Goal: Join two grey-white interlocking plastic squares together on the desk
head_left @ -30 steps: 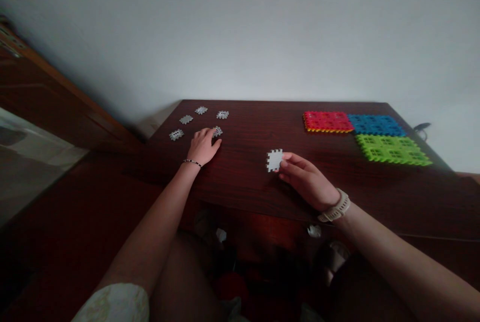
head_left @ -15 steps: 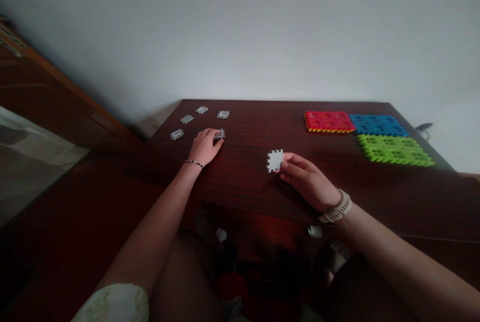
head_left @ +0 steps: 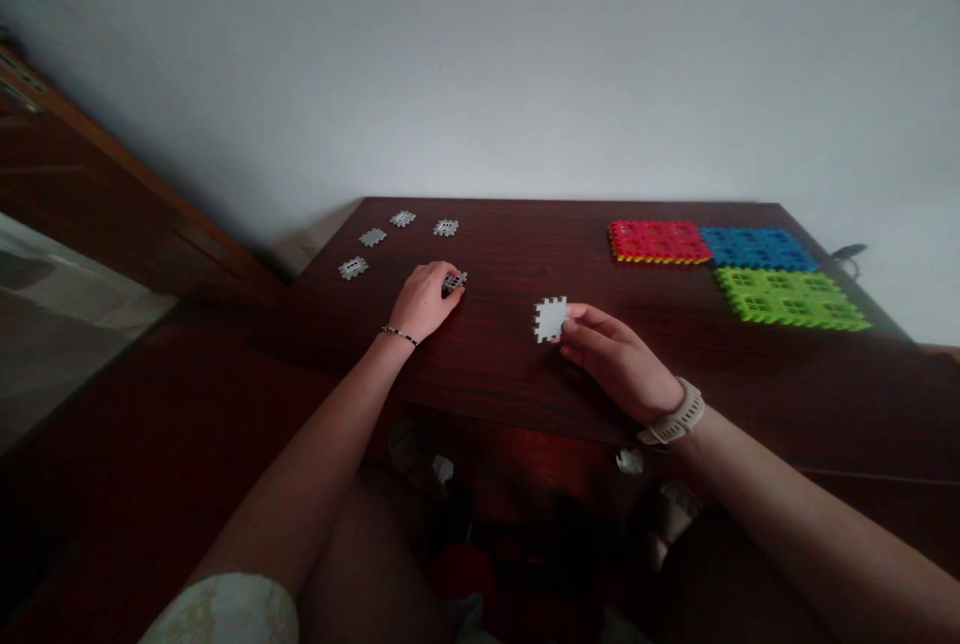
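My left hand (head_left: 424, 302) rests on the dark wood table (head_left: 510, 254), its fingertips pinching a small grey waffle-block tile (head_left: 454, 281). My right hand (head_left: 615, 364) holds a white square waffle-block tile (head_left: 550, 319) upright by its edge, above the tabletop. Several more grey tiles lie flat at the far left of the table, among them one (head_left: 352, 268) nearest my left hand. At the far right lie joined panels: a red panel (head_left: 658, 241), a blue panel (head_left: 757, 249) and a green panel (head_left: 790, 299).
A pale wall (head_left: 480, 74) rises behind the table. A brown wooden cabinet (head_left: 112, 194) stands at the left. A dark cable (head_left: 847, 254) shows past the far right corner. Below the table's near edge, a small white object (head_left: 630, 461) sits in shadow.
My left hand has slid right and toward me, carrying the small grey tile across the table. My right hand and its white tile have barely moved.
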